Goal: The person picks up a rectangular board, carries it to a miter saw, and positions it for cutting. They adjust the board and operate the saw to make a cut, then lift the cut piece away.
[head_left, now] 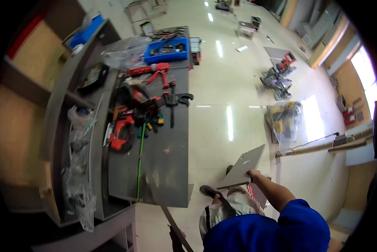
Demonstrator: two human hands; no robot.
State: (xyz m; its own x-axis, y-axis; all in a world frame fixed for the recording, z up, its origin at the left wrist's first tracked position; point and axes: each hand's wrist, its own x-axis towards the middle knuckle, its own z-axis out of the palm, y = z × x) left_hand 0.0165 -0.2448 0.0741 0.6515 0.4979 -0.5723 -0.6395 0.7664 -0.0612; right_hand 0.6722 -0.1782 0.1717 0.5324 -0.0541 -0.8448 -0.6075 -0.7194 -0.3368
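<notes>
My right hand [253, 174] is closed on the edge of a flat grey panel [243, 164]. The panel slants out over the floor, above my shoes, with small light marks on its face. Low in the view, my left hand [176, 238] is dark and partly cut off, its fingers wrapped round a long narrow board [172, 220]. That board's far end blurs over the near end of the grey workbench [165, 168]. On the bench lie a red-and-black power tool [122, 133], a red caulking gun [148, 70], a black clamp [172, 98] and a green strip [141, 145].
A blue bin [166, 50] of small metal parts stands at the bench's far end, beside clear plastic [127, 52]. Shelving with plastic bags [77, 168] runs along the left. On the floor to the right are a mitre saw [277, 80] and a plastic-wrapped yellow item [285, 119].
</notes>
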